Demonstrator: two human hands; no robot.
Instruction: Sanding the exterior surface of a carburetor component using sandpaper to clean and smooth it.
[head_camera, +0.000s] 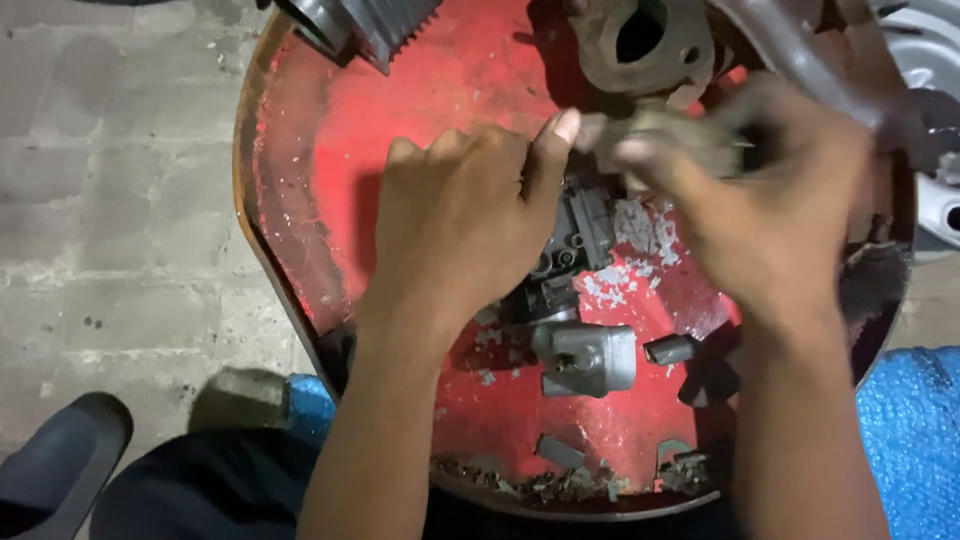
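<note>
The small dull grey-brown metal part (668, 135) sits between my two hands, up over the far half of the round red-painted metal tray (330, 150), just below the rusty brown cast housing with a round hole (645, 45). My right hand (770, 215) is blurred; its fingers are curled around the part from the right side, so I read it as gripping the part. My left hand (465, 215) is closed into a loose fist, thumb tip pressed against the part's left end. The part's long axis runs roughly left to right, hand to hand. The right hand has more of it; the left only touches the end. The blur hides the exact shape of the part.

Below the hands, on the tray: a dark grey carburettor-like block (570, 255), then a light grey cast metal body with a short spout (588, 358), and a small grey cylinder (670, 349) just to its right. Grit and chips lie along the near rim.

Top left edge: a grey finned metal cylinder (375, 25). Far right: a silver wheel rim (935, 120). The concrete floor (110, 180) is on the left, a blue textured sheet (915, 440) at lower right, and a dark shoe (60, 450) at bottom left.
</note>
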